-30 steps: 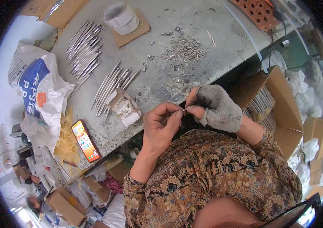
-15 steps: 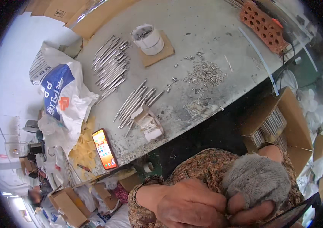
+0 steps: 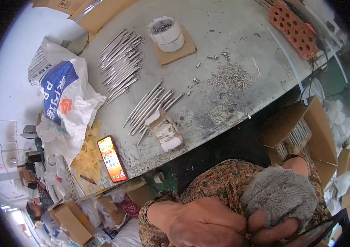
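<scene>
My left hand [image 3: 208,222] is bare and curled, its back turned up, close to my body at the lower edge. Beside it my right hand [image 3: 282,197] wears a grey knitted glove with bare fingertips bent inward. The fingers of both meet, and whatever they grip is hidden beneath them. On the table [image 3: 208,136] beyond lie a smaller group of slim metal rods [image 3: 152,107] and a small torn white box [image 3: 166,131]. A heap of tiny metal parts [image 3: 230,77] lies farther right.
A larger row of metal rods [image 3: 121,61] lies at the far left. A white round tub [image 3: 167,37] of small parts stands on a board. A lit phone [image 3: 112,158], a white sack [image 3: 66,94], a perforated red brick [image 3: 292,31] and an open carton [image 3: 319,136] surround the table.
My view has shifted slightly, so the table things sit a little differently in it. Both hands stay together, with my left hand's knuckles turned slightly.
</scene>
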Available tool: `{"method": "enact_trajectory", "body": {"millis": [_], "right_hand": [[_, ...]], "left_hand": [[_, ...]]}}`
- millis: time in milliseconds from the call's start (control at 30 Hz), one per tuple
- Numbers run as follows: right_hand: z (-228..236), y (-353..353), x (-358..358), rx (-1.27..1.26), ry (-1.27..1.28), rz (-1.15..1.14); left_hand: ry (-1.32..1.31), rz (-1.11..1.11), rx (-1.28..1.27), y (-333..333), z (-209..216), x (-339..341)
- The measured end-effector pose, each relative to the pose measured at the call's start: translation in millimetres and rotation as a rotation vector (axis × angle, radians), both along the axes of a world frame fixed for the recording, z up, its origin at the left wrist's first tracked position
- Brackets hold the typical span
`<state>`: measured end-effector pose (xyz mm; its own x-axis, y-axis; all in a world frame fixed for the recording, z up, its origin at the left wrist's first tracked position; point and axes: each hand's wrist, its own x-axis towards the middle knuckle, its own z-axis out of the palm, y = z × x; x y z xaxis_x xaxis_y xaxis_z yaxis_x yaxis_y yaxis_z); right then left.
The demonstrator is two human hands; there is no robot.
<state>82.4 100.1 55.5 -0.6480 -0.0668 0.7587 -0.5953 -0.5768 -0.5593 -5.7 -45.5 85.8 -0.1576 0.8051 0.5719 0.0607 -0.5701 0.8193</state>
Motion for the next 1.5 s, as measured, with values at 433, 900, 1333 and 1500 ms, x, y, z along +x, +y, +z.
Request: {"method": "enact_trajectory", "body": {"millis": [433, 900, 1333, 1500], "right_hand": [[-8.7, 29.5, -20.9, 0.496, -0.493, -0.44], [-52.9, 41.6, -8.5, 0.331, -0.943, -0.544], [-49.3, 54.2, -47.5, 0.564, -0.978, -0.561], [-67.5, 92.7, -102.7, 1.526, -0.55, -1.234]], "left_hand": [[0.626, 0.862, -0.675, -0.4, -43.8, -142.7], [1.007, 1.057, -0.933, -58.5, -100.0, -284.2], [1.041, 1.228, -0.654, -28.2, -118.3, -289.9], [0.71, 1.061, -0.843, 6.5, -91.6, -240.7]]}}
